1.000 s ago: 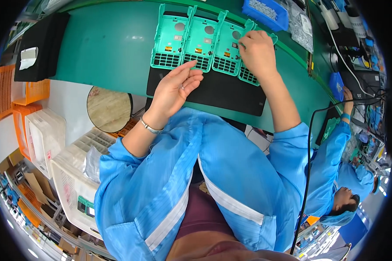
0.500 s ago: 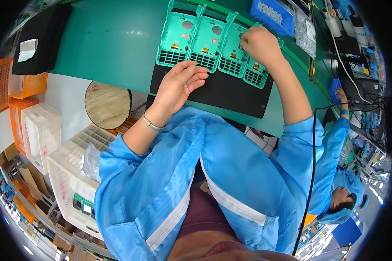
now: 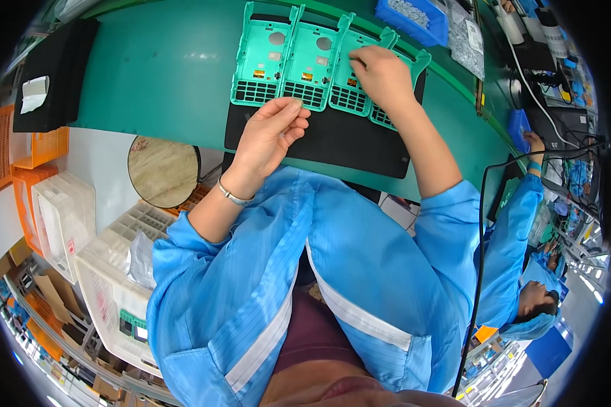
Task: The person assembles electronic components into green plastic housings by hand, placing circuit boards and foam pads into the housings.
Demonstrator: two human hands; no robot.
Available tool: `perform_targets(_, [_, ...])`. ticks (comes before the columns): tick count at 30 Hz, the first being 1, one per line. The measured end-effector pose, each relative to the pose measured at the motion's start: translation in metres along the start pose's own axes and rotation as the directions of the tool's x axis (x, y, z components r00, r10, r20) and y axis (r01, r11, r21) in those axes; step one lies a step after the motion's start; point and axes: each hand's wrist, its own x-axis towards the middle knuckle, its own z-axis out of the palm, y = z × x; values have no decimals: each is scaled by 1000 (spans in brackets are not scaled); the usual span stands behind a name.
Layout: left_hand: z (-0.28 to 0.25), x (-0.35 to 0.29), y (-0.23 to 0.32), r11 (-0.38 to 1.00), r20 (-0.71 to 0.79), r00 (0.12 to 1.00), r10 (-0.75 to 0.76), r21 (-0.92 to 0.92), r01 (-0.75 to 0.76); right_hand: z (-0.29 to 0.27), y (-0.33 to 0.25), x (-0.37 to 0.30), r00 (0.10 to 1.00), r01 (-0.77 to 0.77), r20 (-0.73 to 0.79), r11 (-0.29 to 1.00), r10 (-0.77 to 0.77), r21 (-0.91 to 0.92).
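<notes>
Several turquoise plastic housings stand side by side in a row in front of me, each with a dark grid of openings at its near end. The first housing (image 3: 256,57) and the second housing (image 3: 308,71) each show a grey round patch and a small yellow label. Over the third housing (image 3: 348,97), my right hand (image 3: 385,76) is closed in a pinch; its fingers and forearm cover part of the fourth housing (image 3: 381,117). My left hand (image 3: 268,136) pinches at the near edge of the second housing. What either pinch holds, if anything, cannot be made out.
Under the housings' near ends lies a black mat (image 3: 319,146) on the green table (image 3: 156,68). A blue bin (image 3: 440,35) of small pale parts and a clear bag (image 3: 463,51) sit at the far right. Left stands a black box (image 3: 58,74). A co-worker (image 3: 512,237) sits at right.
My right hand has moved left over the third housing. My left fingers, spread before, have drawn together into a pinch. The whole view has shifted slightly.
</notes>
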Motion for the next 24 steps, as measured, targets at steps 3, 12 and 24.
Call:
perform_targets(3, [-1,-2,1,1000,-7,1000,-1,9,1,4,-8,6,996,-90,16,996,90,-10])
perform_targets(12, [-2,1,0,1000,33,999,-20,21,19,11,-1,17,979,-151,114,978,168,-141])
perform_targets(24, [-1,15,-4,993,188,978,-89,-57,101,16,-4,17,984,-135,99,983,148,-128])
